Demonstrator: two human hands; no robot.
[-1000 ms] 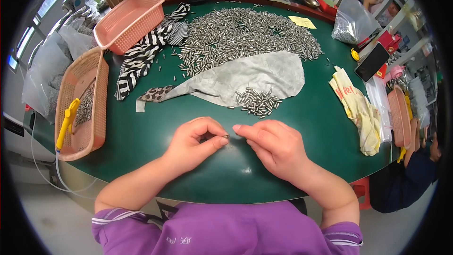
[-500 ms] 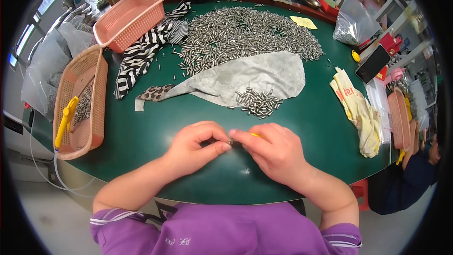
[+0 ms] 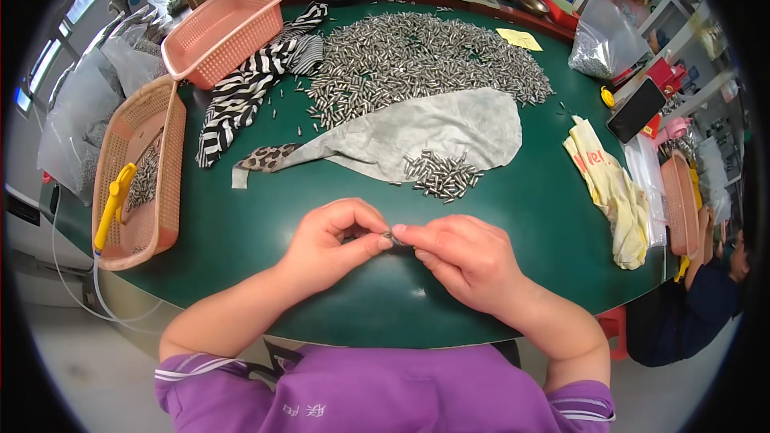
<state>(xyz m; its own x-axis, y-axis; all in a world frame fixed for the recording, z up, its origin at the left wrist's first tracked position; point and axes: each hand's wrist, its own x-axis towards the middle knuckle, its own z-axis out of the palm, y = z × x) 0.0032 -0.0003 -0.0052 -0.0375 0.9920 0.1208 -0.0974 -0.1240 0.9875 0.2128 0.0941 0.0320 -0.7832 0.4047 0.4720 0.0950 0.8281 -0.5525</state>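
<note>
Over the near middle of the green table (image 3: 337, 305), my left hand (image 3: 333, 244) pinches a small metal cylinder (image 3: 391, 236) between thumb and fingers. My right hand (image 3: 469, 255) meets it there, its index fingertip against the part and the other fingers curled inward. What those curled fingers hold, if anything, is hidden. Just beyond my hands a small heap of short metal cylinders (image 3: 445, 174) lies partly on a grey cloth (image 3: 473, 124). Behind the cloth spreads a much larger pile of similar cylinders (image 3: 425, 60).
At left stand a pink basket (image 3: 224, 36) and a peach basket (image 3: 172, 192) holding metal parts and a yellow air gun (image 3: 114, 204). A striped cloth (image 3: 241, 92) lies beside them. Yellowish fabric (image 3: 609, 192) and a phone (image 3: 636, 110) are at right, near another person (image 3: 698, 313).
My right hand has shifted slightly, bringing its index fingertip onto the part in my left hand. A bit of yellow that showed at the right fingers is now out of sight.
</note>
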